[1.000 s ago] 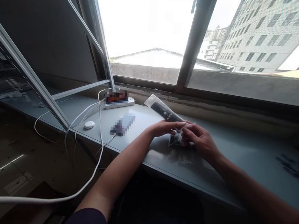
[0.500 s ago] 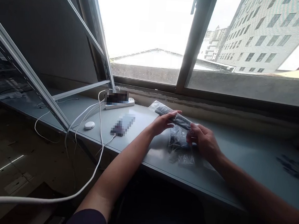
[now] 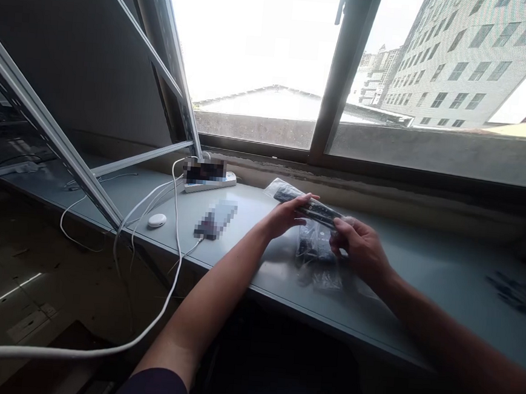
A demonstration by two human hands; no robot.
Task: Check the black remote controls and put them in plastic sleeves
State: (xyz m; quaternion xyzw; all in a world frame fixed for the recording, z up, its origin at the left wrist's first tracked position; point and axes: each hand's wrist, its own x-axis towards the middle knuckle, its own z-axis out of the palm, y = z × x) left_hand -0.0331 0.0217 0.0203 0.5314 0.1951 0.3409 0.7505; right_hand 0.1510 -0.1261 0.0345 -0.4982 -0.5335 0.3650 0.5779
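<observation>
A black remote control in a clear plastic bag [image 3: 310, 207] is held a little above the grey table [image 3: 420, 276]. My left hand [image 3: 286, 214] is closed round its left part. My right hand [image 3: 359, 247] pinches its right end. Under the hands lies another clear bag with dark items [image 3: 319, 262] on the table.
A white power strip [image 3: 210, 177] sits near the window, with white cables [image 3: 170, 214] running off the table edge. A small white round device [image 3: 157, 219] and a phone [image 3: 216, 219] lie to the left. Slanted metal frame bars [image 3: 50, 125] stand at left.
The bagged remote was tilted up steeply a second ago. Both hands have lowered it nearly level and my left hand has slid along it to grip its left part.
</observation>
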